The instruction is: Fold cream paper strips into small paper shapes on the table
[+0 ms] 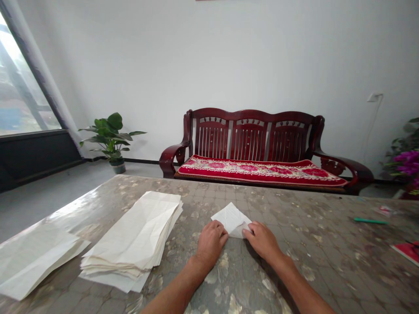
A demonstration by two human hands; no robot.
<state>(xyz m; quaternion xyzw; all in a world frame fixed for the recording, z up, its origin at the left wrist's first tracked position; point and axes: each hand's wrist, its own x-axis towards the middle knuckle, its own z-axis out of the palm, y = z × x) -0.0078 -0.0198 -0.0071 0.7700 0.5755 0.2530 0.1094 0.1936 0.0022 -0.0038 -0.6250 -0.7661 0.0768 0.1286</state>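
Note:
A small folded sheet of white paper [231, 217] lies on the table in front of me, one corner pointing away toward the sofa. My left hand [212, 239] has its fingers curled onto the paper's left corner. At the right corner, my right hand [262, 239] pinches the edge between thumb and fingers. A flap shows along the near side, close to my right thumb. The parts of the paper under my fingers are hidden.
A thick stack of white paper [131, 235] sits left of my hands, with more loose sheets [36, 257] beyond it. A green pen [370, 221] and a red booklet [407, 252] lie at the right. Behind the patterned table [314, 270] stands a wooden sofa [248, 135].

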